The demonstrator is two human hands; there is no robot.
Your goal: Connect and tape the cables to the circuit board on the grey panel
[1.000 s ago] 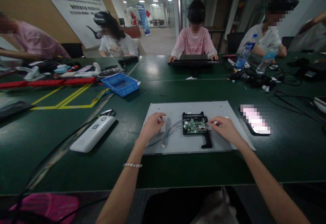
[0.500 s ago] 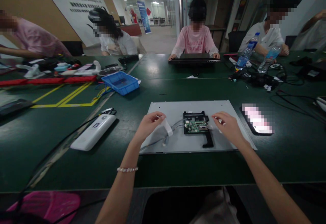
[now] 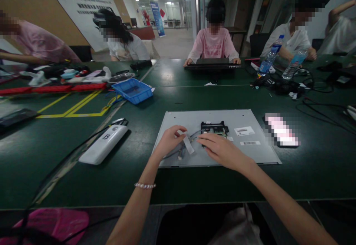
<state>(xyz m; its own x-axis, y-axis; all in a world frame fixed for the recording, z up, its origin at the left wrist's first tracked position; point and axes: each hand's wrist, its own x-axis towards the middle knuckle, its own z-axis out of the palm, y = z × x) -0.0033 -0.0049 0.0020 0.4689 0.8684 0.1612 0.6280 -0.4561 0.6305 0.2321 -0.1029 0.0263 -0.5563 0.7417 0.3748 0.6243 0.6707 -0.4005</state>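
Observation:
My left hand is closed in a pinch on a whitish strip of tape, which hangs down over the left part of a flat grey metal panel. Thin grey cables run beneath the strip toward a green circuit board in a black bracket. Over that board lies my right hand, palm down, its fingers stretched left toward the cables and apart from one another. It covers most of the board; its thumb is hidden. Whether its fingertips touch the cables I cannot tell.
Left of the panel lies a white power bank with a black cable. A phone rests to the right. Farther back are a blue basket and plastic bottles. Several people sit around the green table.
My right hand has moved left from beside the bracket to over the circuit board, uncovering labels on the panel. My left hand has shifted slightly right and down with the tape strip.

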